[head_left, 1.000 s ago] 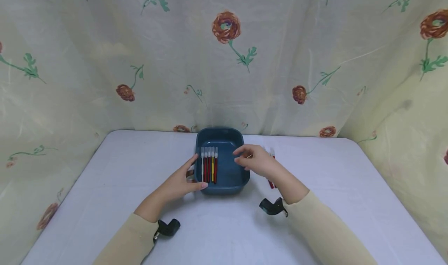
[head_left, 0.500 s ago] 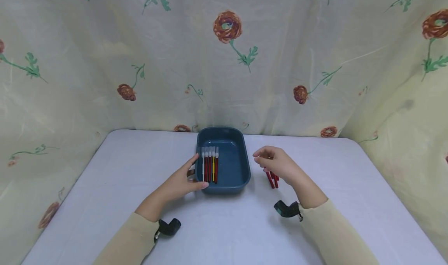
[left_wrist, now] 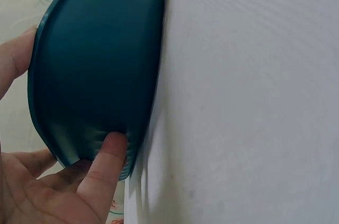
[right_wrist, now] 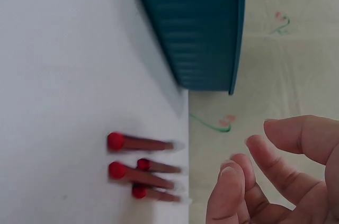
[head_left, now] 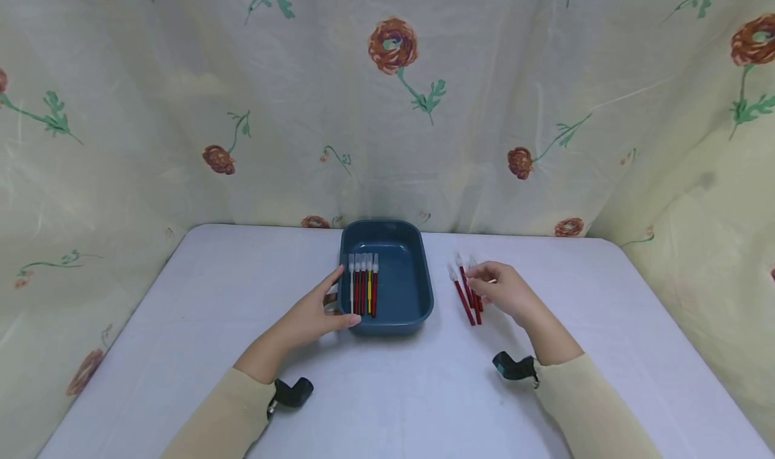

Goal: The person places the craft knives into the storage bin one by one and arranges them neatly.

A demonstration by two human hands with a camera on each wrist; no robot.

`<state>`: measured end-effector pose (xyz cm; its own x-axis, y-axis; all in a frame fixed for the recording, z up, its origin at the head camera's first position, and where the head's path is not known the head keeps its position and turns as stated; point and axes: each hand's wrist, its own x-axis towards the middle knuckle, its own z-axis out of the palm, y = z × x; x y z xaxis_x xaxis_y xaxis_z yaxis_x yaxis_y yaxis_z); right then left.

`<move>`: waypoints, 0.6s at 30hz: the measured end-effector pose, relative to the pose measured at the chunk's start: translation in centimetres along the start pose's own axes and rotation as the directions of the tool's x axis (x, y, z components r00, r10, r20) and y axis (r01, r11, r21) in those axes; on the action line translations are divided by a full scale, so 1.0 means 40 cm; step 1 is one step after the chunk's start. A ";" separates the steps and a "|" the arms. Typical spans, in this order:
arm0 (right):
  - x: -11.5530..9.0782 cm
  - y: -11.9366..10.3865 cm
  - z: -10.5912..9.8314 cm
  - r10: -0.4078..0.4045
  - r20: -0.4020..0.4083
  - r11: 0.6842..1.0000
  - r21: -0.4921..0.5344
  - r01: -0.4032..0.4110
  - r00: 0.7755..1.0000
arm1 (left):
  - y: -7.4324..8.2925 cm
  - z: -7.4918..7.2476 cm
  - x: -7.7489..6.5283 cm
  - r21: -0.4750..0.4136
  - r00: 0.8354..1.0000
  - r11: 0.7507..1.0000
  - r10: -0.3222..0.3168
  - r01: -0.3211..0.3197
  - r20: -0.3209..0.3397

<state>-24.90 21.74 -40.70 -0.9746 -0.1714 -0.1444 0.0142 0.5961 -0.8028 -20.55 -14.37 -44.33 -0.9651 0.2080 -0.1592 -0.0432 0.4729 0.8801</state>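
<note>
My left hand (head_left: 315,318) holds the left side of a dark blue rectangular tray (head_left: 402,287). Its thumb lies by the near corner and its fingertips meet the outer wall in the left wrist view. Inside, along the left, lies a row of slim pen-like sticks (head_left: 363,287) with clear caps: white, red and yellow ones. My right hand (head_left: 502,287) hovers at several red sticks (head_left: 463,297) of the same sort, right of the tray, partly covering them. In the right wrist view its thumb and fingers (right_wrist: 283,171) are loosely bent and apart, nothing between them.
Everything stands on a white-covered table (head_left: 387,392). A floral curtain (head_left: 290,109) hangs right behind its far edge and at both sides. Each wrist carries a small black camera, the left one (head_left: 293,393) and the right one (head_left: 513,366).
My right hand has moved right from over the tray to the loose red sticks, and more of them show now. My left hand and the tray have stayed put.
</note>
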 end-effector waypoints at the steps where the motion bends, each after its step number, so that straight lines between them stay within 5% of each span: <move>1: 0.001 0.008 -0.001 -0.002 -0.004 1.000 0.006 0.002 1.000 | 0.000 0.000 0.000 0.000 1.000 1.000 0.000 0.000 0.001; 8: 0.014 0.055 -0.008 -0.006 -0.011 1.000 0.003 0.006 1.000 | -0.001 0.000 -0.001 -0.005 1.000 1.000 0.004 -0.004 0.002; 18: 0.025 0.079 -0.009 0.103 0.007 0.994 -0.046 -0.102 0.995 | 0.003 -0.002 -0.004 -0.027 1.000 1.000 0.011 -0.011 0.009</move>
<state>-25.92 23.72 -43.20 -0.9664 -0.1147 -0.2301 0.1033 0.6462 -0.7562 -20.43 -14.43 -44.16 -0.9630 0.2211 -0.1538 -0.0399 0.4476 0.8934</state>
